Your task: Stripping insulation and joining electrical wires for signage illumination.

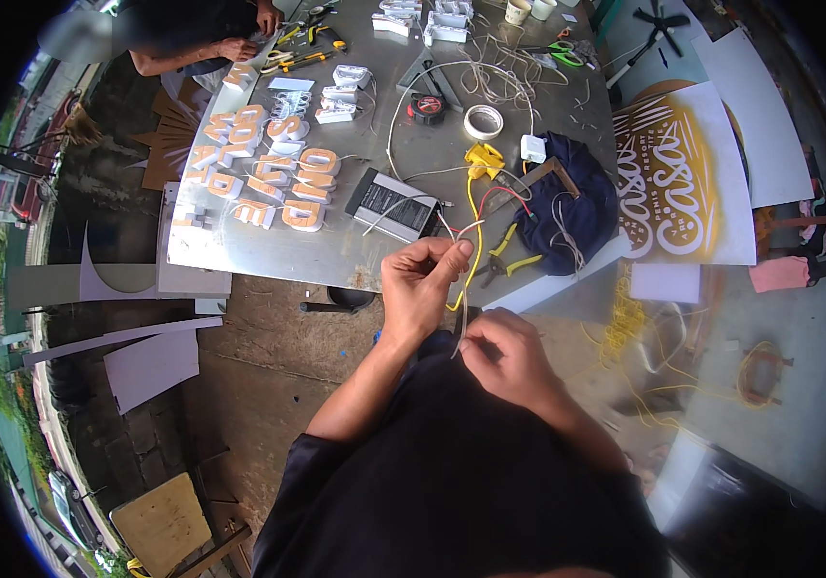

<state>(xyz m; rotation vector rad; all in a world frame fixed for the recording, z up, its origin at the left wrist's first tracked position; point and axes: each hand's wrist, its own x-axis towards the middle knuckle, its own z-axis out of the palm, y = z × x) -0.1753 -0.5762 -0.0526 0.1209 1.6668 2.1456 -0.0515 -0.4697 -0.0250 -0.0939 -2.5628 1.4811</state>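
Close to the table's near edge, my left hand (419, 291) pinches a thin pale wire (464, 313) between thumb and forefinger. Its lower end hangs down to my right hand (512, 354), whose curled fingers close on it. Beyond my left hand lies a silver power supply box (394, 205) with short leads. Red and yellow wires run near my fingertips, and the yellow one leads up to a yellow plug (483, 161). Yellow-handled pliers (501, 260) rest right of my left hand, beside a dark blue cloth (581, 207).
The metal table (355, 260) carries block letters (312, 188), a tape measure (426, 109), a tape roll (483, 121), a white adapter (532, 148), tangled wires (495, 77) and green scissors (564, 55). A co-worker's hands (237, 48) are at the far left. A printed sign panel (687, 178) lies right.
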